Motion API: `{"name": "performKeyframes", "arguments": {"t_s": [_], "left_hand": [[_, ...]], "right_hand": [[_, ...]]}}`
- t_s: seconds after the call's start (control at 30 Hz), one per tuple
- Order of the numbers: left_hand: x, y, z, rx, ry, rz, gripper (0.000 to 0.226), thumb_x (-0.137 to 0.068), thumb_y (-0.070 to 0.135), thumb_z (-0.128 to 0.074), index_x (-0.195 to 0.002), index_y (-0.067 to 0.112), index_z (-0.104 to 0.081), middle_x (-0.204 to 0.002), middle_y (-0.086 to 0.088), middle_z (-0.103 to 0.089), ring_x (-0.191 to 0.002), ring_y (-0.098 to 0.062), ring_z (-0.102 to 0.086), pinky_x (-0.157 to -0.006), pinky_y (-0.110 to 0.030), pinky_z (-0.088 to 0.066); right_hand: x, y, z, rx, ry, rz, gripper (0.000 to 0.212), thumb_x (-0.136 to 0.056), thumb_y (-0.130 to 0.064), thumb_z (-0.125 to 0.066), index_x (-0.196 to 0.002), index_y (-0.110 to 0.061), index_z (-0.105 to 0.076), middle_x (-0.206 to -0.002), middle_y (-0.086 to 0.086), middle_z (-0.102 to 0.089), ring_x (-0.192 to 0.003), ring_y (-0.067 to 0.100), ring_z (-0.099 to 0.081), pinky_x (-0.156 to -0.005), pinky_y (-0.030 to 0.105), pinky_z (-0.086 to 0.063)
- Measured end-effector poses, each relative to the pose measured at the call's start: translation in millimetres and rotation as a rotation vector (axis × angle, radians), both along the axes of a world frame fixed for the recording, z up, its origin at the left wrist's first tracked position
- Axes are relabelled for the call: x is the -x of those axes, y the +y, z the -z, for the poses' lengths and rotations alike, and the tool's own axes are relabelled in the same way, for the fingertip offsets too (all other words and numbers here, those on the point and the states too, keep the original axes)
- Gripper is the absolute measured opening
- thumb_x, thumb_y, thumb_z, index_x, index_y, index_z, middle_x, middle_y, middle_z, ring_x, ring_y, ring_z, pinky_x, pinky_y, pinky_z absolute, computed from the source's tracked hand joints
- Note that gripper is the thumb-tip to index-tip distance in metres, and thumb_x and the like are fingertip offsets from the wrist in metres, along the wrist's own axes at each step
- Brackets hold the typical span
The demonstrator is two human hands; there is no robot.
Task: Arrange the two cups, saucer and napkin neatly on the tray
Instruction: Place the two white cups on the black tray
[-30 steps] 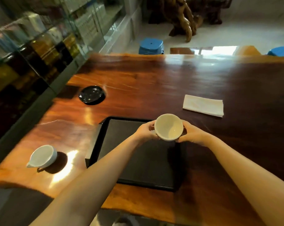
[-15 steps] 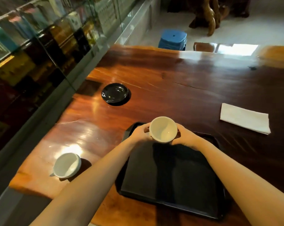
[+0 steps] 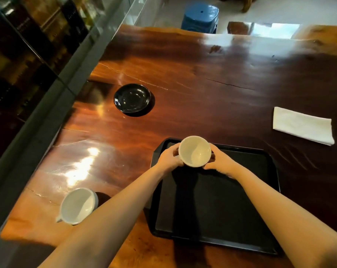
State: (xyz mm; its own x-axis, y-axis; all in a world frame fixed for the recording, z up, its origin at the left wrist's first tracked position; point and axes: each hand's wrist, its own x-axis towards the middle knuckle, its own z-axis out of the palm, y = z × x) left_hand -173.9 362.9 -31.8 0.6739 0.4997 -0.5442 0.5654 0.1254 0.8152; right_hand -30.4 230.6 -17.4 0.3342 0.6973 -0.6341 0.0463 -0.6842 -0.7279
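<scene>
White cup [image 3: 194,151], mouth upward, is gripped by fingers of both hands over the tray [image 3: 260,190].

The counter [image 3: 202,78] is of dark red-brown polished wood and shines in the light. Along its left side stands a glass cabinet [image 3: 28,45] with dark boxes inside. Behind its far edge is a blue stool [image 3: 199,17] on a pale floor [image 3: 279,10].
</scene>
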Motion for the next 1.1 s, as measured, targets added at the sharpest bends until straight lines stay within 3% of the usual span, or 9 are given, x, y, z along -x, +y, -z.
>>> {"name": "performKeyframes", "arguments": {"t_s": [0.2, 0.43, 0.67, 0.77, 0.87, 1.1], "left_hand": [[-1, 4, 2, 0.01, 0.032, 0.028, 0.076, -0.07, -0.011, -0.064, -0.136, 0.023, -0.047, -0.135, -0.002, -0.054, -0.127, -0.019, -0.047, -0.085, -0.029, -0.043], [-1, -1, 3, -0.077, 0.07, 0.018, 0.074, -0.071, -0.008, -0.065, -0.135, 0.025, -0.047, -0.129, -0.003, -0.057, -0.122, -0.019, -0.05, -0.092, -0.037, -0.051], [3, -7, 1, -0.093, 0.12, -0.011, 0.064, -0.076, 0.0, -0.066, -0.135, 0.019, -0.048, -0.13, -0.006, -0.057, -0.107, -0.014, -0.051, -0.075, -0.025, -0.044], [6, -7, -6, -0.106, 0.141, -0.001, 0.065, -0.076, 0.003, -0.067, -0.136, 0.019, -0.047, -0.131, -0.008, -0.057, -0.116, -0.021, -0.054, -0.088, -0.033, -0.05], [8, -7, -17, -0.141, 0.208, 0.035, 0.073, -0.077, 0.004, -0.066, -0.144, 0.015, -0.037, -0.141, -0.011, -0.05, -0.126, -0.026, -0.05, -0.102, -0.039, -0.047], [26, -22, -48, -0.273, 0.324, 0.066, 0.07, -0.084, 0.012, -0.06, -0.147, 0.011, -0.031, -0.146, -0.012, -0.045, -0.13, -0.026, -0.047, -0.102, -0.034, -0.041]], "right_hand": [[2, 2, 1, -0.007, 0.006, 0.021, 0.086, -0.076, 0.013, -0.063, -0.144, -0.023, -0.024, -0.142, 0.006, -0.037, -0.13, 0.023, -0.035, -0.095, 0.032, -0.036], [3, 2, 1, 0.025, -0.022, 0.018, 0.085, -0.076, 0.009, -0.065, -0.144, -0.022, -0.024, -0.143, 0.006, -0.036, -0.132, 0.025, -0.034, -0.105, 0.04, -0.034], [4, -2, 0, 0.136, -0.098, 0.001, 0.08, -0.08, -0.001, -0.067, -0.146, -0.018, -0.026, -0.143, 0.008, -0.041, -0.123, 0.026, -0.047, -0.101, 0.041, -0.041], [3, -2, -6, 0.192, -0.146, -0.017, 0.081, -0.08, -0.004, -0.068, -0.147, -0.015, -0.024, -0.144, 0.012, -0.042, -0.128, 0.028, -0.045, -0.105, 0.045, -0.041], [2, -4, -18, 0.259, -0.208, -0.07, 0.082, -0.083, -0.006, -0.066, -0.149, -0.012, -0.019, -0.147, 0.016, -0.039, -0.132, 0.031, -0.043, -0.106, 0.044, -0.042], [4, -20, -56, 0.449, -0.329, -0.362, 0.076, -0.086, -0.021, -0.064, -0.148, -0.014, -0.02, -0.147, 0.013, -0.037, -0.126, 0.032, -0.047, -0.101, 0.044, -0.046]]}}
